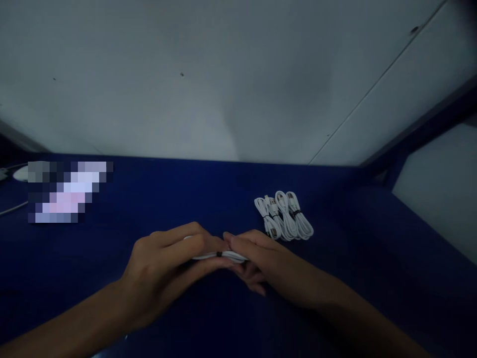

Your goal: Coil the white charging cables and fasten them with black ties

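Over blue desk (179,194): left hand (160,253) and right hand (261,249) hold coiled white cable (235,256) between them, fingers pinched narrow on it, black tie (219,254) showing. Beyond right hand, I see similar coils (286,221) in row.

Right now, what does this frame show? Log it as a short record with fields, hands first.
Left hand: grip on the left part of a white cable bundle
Right hand: grip on its right end
Tie: black, around the held bundle
Other bundles: tied white cables, side by side beyond the right hand
Surface: blue tabletop
Left side: pixelated bright patch, contents unreadable
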A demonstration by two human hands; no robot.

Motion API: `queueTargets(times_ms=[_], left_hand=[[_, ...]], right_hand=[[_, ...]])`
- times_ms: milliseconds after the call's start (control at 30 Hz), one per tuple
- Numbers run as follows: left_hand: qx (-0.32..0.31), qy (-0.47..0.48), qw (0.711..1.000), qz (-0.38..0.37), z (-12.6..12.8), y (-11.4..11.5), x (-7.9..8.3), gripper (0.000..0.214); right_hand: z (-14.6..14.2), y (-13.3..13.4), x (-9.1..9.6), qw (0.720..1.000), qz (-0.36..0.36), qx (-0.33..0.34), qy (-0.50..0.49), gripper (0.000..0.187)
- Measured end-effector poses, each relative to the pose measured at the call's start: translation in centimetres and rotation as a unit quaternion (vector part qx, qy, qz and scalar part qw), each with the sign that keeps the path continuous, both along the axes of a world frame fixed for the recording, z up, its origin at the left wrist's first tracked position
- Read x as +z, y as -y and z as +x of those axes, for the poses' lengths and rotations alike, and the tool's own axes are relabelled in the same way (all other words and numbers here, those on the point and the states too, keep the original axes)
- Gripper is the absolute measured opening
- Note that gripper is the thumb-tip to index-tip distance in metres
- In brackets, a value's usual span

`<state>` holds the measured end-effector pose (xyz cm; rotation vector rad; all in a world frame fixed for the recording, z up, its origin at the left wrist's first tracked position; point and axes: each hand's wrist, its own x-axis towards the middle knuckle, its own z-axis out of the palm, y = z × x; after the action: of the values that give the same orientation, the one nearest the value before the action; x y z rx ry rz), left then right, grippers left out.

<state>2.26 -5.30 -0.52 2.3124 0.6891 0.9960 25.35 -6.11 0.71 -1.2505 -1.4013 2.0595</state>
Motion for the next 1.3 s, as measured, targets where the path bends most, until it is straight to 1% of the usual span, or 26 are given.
queueTargets(times_ms=[133,300,400,467,600,700,867,1067,1300], left_hand=[[0.012,-0.009,1.000,-0.005,0.0,0.1,0.0,0.014],[0.033,-0.016,0.999,-0.005,0.2,0.1,-0.1,0.009],[0.055,-0.009,0.998,-0.020,0.3,0.0,-0.3,0.012],[0.063,0.000,0.998,-0.014,0.4,-0.1,-0.4,0.016],[0.054,0.011,0.998,0.009,0.6,-0.3,-0.4,0.022],[0.053,0.020,0.998,-0.003,0.6,-0.3,-0.3,0.026],[0.068,0.029,0.997,-0.036,0.5,-0.2,-0.4,0.028],[0.073,0.022,0.995,-0.061,0.4,-0.3,-0.5,0.025],[0.050,0.012,0.997,-0.059,0.3,-0.4,-0.3,0.023]], right_hand=[[0.1,0.0,-0.5,1.000,0.004,-0.012,-0.011,0.060],[0.2,0.1,-1.2,0.998,0.039,-0.011,-0.038,0.061],[0.1,0.2,-1.3,0.997,0.064,-0.020,-0.041,0.057],[-0.1,0.3,-1.1,0.996,0.071,-0.029,-0.038,0.056],[-0.4,0.5,-0.8,0.996,0.068,-0.046,-0.028,0.059],[-0.3,0.5,-0.8,0.996,0.073,-0.040,-0.009,0.061],[-0.2,0.5,-0.6,0.996,0.080,-0.029,-0.004,0.063],[-0.3,0.6,-0.3,0.995,0.087,-0.044,0.032,0.062],[-0.4,0.5,-0.3,0.994,0.088,-0.029,0.051,0.066]])
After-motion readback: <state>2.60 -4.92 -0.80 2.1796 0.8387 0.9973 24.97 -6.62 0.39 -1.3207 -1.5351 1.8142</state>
